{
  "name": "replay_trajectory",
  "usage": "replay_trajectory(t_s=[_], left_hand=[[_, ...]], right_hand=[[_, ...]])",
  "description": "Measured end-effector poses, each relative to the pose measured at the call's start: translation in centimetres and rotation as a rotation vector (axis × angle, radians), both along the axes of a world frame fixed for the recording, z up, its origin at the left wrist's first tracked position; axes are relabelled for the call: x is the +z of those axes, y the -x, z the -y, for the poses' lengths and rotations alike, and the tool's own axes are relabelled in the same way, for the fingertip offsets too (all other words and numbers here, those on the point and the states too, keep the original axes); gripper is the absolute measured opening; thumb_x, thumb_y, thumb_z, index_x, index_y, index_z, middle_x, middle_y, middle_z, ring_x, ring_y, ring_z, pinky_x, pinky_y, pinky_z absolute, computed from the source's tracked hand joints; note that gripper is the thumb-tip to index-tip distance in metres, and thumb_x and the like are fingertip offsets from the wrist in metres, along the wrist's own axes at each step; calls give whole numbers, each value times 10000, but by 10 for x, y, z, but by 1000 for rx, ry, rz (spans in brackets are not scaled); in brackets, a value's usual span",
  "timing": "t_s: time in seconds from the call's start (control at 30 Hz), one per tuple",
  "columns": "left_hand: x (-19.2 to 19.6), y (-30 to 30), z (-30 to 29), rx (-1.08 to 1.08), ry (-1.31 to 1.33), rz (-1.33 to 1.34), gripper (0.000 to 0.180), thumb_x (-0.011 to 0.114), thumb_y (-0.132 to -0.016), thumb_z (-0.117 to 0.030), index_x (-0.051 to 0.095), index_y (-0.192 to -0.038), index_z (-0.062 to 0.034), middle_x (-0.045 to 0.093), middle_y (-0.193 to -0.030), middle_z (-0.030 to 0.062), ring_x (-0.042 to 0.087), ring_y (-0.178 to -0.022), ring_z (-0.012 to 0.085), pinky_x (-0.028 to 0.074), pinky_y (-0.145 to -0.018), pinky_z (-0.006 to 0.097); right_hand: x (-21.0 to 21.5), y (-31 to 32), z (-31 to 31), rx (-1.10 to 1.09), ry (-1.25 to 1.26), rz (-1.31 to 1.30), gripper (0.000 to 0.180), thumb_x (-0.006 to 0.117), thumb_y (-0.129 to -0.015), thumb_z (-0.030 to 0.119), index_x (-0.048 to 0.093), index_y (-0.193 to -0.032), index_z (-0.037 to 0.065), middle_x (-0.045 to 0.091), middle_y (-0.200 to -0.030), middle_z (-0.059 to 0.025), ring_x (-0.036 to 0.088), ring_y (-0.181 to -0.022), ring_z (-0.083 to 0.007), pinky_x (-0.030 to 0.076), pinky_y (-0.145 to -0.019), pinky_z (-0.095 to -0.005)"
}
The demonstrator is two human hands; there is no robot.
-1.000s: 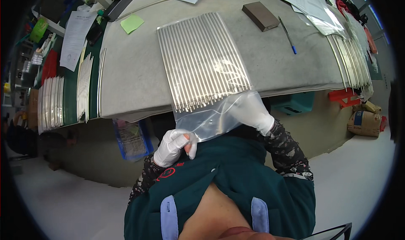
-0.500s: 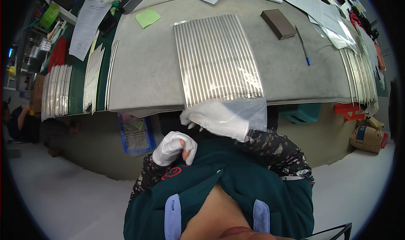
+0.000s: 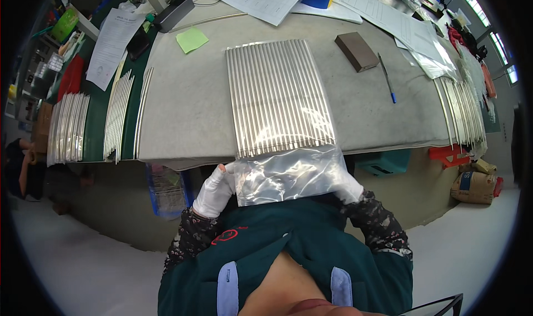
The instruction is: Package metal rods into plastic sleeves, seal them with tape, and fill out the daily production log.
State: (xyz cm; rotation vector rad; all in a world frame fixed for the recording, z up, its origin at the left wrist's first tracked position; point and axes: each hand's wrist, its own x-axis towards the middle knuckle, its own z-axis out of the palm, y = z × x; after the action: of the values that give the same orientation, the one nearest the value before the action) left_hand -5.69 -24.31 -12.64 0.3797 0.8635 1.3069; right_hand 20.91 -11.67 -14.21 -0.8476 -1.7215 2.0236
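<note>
Nearby, brown block (image 3: 357, 51) and pen (image 3: 386, 78) flank rods (image 3: 277, 96).

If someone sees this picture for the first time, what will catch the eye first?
First, the flat row of shiny metal rods lying side by side in the middle of the grey table. At its near edge, the left hand and right hand, in white gloves, hold a clear plastic bag at the rod ends.

right hand (image 3: 348, 187) mostly behind clear bag (image 3: 286, 174)
</note>
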Motion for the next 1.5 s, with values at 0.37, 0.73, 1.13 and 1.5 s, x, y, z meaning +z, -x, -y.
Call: replay_trajectory(t_s=[0.37,0.73,1.13,1.5], left_hand=[[11,-29,-28,-107,52,-243,346,440,-944,-283,555,-876,35,631,-837,187,635,-709,227,511,-627,297],[-1,-26,12,-272,-72,-311,349,478,-931,-301,574,-853,25,609,-819,110,624,-757,200,509,-697,302],[3,-35,0,-118,-214,-498,445,484,-919,-369,618,-863,51,646,-878,134,595,-819,178,456,-789,294],[5,-30,-21,-39,-170,-424,407,475,-930,-359,609,-817,9,627,-799,68,567,-780,136,443,-773,271]], right_hand=[[42,20,2,-585,518,-133,235,581,-877,199,555,-691,57,536,-631,6,492,-532,-74,419,-504,-206],[31,-25,32,-329,395,20,306,613,-842,326,568,-707,55,560,-625,-15,504,-525,-85,398,-502,-200],[38,20,39,-504,553,-31,215,650,-837,205,596,-887,3,604,-780,-37,556,-662,-96,450,-594,-225],[56,31,24,-567,334,33,367,592,-862,314,580,-623,35,519,-555,0,435,-464,-74,333,-430,-224]])
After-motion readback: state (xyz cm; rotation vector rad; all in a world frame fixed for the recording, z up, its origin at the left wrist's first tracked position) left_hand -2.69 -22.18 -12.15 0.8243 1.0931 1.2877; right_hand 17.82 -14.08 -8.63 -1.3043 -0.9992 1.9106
